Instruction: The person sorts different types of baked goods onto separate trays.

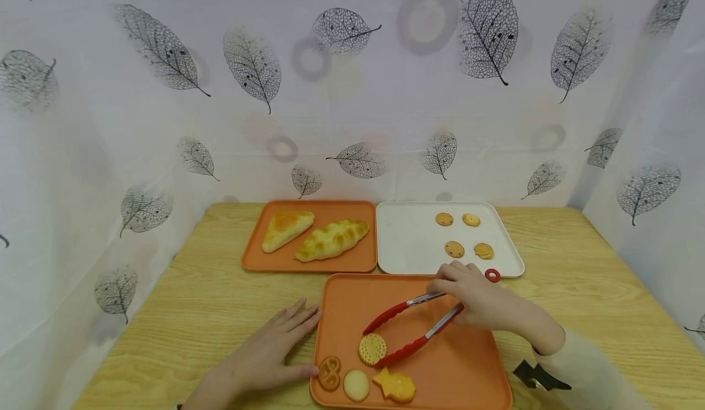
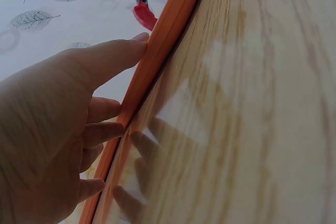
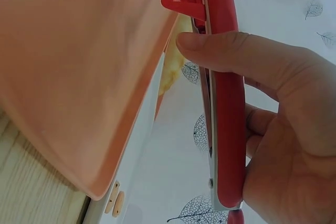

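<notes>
My right hand [image 1: 478, 295] grips red-and-silver tongs [image 1: 405, 350] above the near orange tray [image 1: 440, 379]. Their spread tips stand on either side of a round dotted cracker [image 1: 373, 349]; whether they touch it I cannot tell. In the right wrist view, thumb and fingers wrap the red handle [image 3: 227, 129]. My left hand [image 1: 270, 350], fingers extended, touches the tray's left edge; the left wrist view shows the fingertips against its orange rim [image 2: 169, 30]. A pretzel [image 1: 330, 373], a plain round cookie [image 1: 356, 385] and a fish-shaped cracker [image 1: 398, 386] lie along the tray's near left part.
Behind stands a second orange tray [image 1: 308, 266] with a triangular pastry [image 1: 286, 229] and a braided bread [image 1: 333, 240]. Beside it, a white tray [image 1: 407, 238] carries several small cookies on its right half. A leaf-patterned curtain [image 1: 352, 110] encloses the wooden table [image 1: 220, 312].
</notes>
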Action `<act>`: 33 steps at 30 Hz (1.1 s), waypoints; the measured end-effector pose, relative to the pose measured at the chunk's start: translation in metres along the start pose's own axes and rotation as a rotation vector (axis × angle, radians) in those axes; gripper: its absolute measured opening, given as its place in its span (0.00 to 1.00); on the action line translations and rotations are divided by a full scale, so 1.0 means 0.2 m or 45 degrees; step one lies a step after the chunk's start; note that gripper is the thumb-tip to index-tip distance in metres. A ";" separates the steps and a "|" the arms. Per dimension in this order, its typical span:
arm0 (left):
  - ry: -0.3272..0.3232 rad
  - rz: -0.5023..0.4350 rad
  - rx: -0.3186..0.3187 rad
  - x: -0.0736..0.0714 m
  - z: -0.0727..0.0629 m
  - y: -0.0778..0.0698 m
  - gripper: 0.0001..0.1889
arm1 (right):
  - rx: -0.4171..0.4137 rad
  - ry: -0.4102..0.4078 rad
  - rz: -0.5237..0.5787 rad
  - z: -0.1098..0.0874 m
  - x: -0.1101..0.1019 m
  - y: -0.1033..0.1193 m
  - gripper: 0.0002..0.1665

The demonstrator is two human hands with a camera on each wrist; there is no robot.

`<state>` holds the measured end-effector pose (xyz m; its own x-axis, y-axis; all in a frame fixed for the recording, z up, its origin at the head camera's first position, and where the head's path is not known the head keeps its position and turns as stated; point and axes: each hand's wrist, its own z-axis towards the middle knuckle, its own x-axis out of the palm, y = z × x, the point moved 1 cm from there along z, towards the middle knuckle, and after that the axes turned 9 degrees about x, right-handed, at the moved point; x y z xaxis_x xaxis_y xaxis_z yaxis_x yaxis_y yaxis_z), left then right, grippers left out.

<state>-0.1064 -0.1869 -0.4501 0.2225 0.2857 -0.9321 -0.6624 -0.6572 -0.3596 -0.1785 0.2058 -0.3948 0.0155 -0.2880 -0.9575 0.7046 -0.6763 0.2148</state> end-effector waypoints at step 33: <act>0.003 -0.017 -0.008 0.00 0.00 0.00 0.45 | 0.032 -0.367 -0.155 -0.03 -0.22 -0.28 0.35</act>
<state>-0.1068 -0.1870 -0.4496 0.2330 0.2924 -0.9275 -0.6550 -0.6578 -0.3719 -0.2152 0.2607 -0.3664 -0.2723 -0.3821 -0.8831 0.6711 -0.7331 0.1102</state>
